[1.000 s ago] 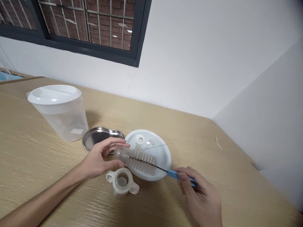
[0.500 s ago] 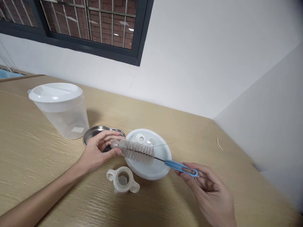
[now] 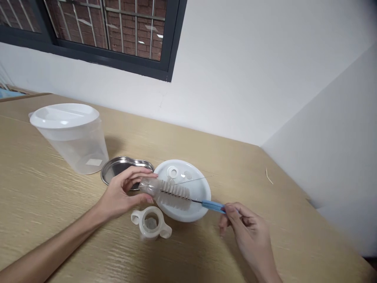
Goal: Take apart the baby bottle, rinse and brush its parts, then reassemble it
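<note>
My left hand (image 3: 122,194) is closed around a small clear bottle part (image 3: 147,186), held on its side above the table. A bottle brush (image 3: 174,193) with white bristles has its tip inside that part. My right hand (image 3: 246,230) pinches the brush's blue handle (image 3: 213,206) at its end. The brush lies over a white round plate (image 3: 196,188) that carries a white ring (image 3: 172,171) and a clear small disc. A translucent collar with two handles (image 3: 151,223) stands on the table just below my left hand.
A lidded clear plastic pitcher (image 3: 72,137) stands at the left. A steel kidney-shaped tray (image 3: 118,168) lies between pitcher and plate. The wooden table (image 3: 44,204) meets white walls behind and at the right, under a barred window.
The brush has been pushed back toward the bottle part after being drawn out to the right. My right hand has closed over the handle's end again. The left hand stays almost still.
</note>
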A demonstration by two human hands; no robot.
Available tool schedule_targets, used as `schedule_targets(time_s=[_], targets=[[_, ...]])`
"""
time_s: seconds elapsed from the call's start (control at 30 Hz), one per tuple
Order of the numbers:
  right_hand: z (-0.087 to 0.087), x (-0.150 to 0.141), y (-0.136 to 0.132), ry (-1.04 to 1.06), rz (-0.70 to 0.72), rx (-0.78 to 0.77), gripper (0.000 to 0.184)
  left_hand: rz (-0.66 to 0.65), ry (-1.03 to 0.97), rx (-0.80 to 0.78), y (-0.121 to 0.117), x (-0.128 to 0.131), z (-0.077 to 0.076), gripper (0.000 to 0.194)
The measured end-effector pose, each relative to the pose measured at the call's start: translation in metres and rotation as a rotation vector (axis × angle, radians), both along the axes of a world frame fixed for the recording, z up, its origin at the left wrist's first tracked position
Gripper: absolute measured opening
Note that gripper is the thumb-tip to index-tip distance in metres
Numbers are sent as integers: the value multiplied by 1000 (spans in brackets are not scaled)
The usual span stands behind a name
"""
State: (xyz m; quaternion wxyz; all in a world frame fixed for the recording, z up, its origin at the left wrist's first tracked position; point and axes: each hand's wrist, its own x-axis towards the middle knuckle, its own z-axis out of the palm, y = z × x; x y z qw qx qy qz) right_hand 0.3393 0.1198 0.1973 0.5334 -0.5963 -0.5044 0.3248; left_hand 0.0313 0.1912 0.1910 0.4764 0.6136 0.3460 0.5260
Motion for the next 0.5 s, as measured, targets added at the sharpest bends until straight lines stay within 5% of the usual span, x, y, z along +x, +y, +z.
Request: schedule_targets(time_s=[0.13, 0.2, 0.37, 0.5], targets=[[-5, 7, 2, -127, 58, -17, 51, 24, -3, 32, 1, -1, -1, 53], [-9, 8, 4, -167, 64, 20, 38, 44, -9, 38, 3, -2, -1, 51], [-13, 2, 4, -42, -1, 142, 41, 73, -1, 4, 6, -5, 1, 50], [-13, 2, 4, 13, 9, 93, 35, 49, -69, -37, 7, -5, 3, 49]])
